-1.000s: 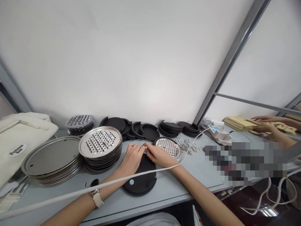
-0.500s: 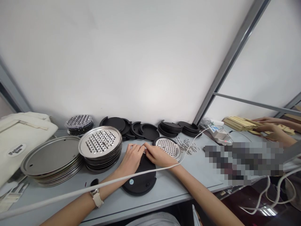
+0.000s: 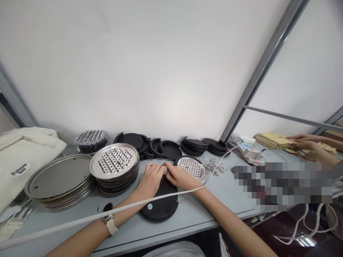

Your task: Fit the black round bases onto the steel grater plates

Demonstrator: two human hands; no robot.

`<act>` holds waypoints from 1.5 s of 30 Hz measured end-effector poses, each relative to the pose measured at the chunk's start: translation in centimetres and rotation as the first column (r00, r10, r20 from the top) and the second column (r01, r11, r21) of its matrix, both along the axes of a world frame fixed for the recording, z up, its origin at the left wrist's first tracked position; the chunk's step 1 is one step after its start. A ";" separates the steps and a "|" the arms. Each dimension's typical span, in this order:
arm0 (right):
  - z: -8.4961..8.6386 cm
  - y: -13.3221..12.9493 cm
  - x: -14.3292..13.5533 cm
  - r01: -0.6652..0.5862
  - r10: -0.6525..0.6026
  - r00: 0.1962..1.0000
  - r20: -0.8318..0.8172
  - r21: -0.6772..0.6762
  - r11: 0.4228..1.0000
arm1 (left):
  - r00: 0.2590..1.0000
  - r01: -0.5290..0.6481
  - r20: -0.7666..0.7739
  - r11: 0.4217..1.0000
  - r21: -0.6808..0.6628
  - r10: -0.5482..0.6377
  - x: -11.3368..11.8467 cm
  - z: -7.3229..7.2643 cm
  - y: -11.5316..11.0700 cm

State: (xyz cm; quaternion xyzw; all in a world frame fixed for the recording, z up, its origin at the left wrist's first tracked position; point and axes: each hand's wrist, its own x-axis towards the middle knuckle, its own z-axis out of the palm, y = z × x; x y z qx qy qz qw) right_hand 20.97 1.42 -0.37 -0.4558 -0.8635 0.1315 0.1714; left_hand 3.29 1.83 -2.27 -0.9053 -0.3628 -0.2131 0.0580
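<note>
A round black piece [image 3: 160, 208] with a small pale blue sticker lies near the table's front edge. At its far edge my left hand [image 3: 152, 179] and my right hand [image 3: 178, 175] meet, fingers bent and pressed together. A bit of shiny metal shows between the fingertips; most of it is hidden. Just right of my hands is a perforated metal disc [image 3: 190, 167] in a black rim, with a heap of wire hooks [image 3: 214, 166] beside it. To the left stands a stack of grater discs [image 3: 118, 161].
Large metal lids [image 3: 61, 176] are stacked at the left by a white bag [image 3: 24, 157]. Black round parts [image 3: 171, 150] line the wall. A white cable [image 3: 118, 207] crosses over my forearms. Another person's hands [image 3: 308, 141] are at yellowish pieces [image 3: 273, 140] on the right.
My hands have stayed almost in the same place, with only slight finger movement. The other person's near hand has moved a little left and up, toward the stack of yellowish pieces.
</note>
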 end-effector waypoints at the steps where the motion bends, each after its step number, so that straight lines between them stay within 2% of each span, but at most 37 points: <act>1: 0.1 0.0 0.0 0.001 -0.001 1.000 -0.003 -0.007 1.000 | 1.000 0.000 0.001 1.000 0.000 0.000 0.0 0.0 0.0; 11: 0.2 -0.3 -0.2 0.037 -0.037 0.999 -0.013 -0.028 0.999 | 1.000 0.000 -0.012 1.000 -0.007 0.000 0.0 0.4 -0.2; 21: 0.1 -0.2 -0.2 0.063 -0.064 0.997 -0.037 -0.026 0.998 | 1.000 0.002 -0.030 1.000 -0.002 -0.002 -0.1 0.0 0.1; 32: -0.1 -0.3 -0.2 0.063 -0.063 0.998 -0.002 0.027 0.998 | 1.000 0.002 0.002 1.000 -0.011 -0.002 -0.1 0.1 0.0; 45: -0.1 -0.2 -0.2 0.058 -0.058 0.998 0.008 0.028 0.998 | 1.000 0.007 0.021 1.000 -0.018 -0.007 -0.1 0.1 -0.1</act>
